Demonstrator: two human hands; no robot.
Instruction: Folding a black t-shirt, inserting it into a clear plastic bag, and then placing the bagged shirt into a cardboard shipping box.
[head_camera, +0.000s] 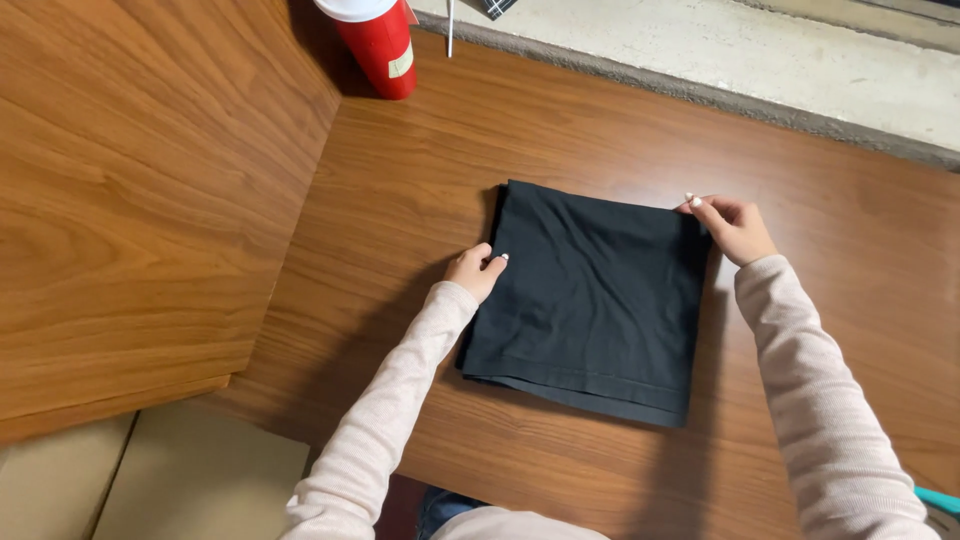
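Wooden table (600, 130) — hands (left (476, 270), right (735, 228)) gripping black folded cloth (590, 300).

wood-grain table (560, 110) across the middle, matching wooden panel (130, 200) at nine o'clock, pale concrete ledge (760, 60) at one o'clock, beige floor (150, 480) at seven o'clock.
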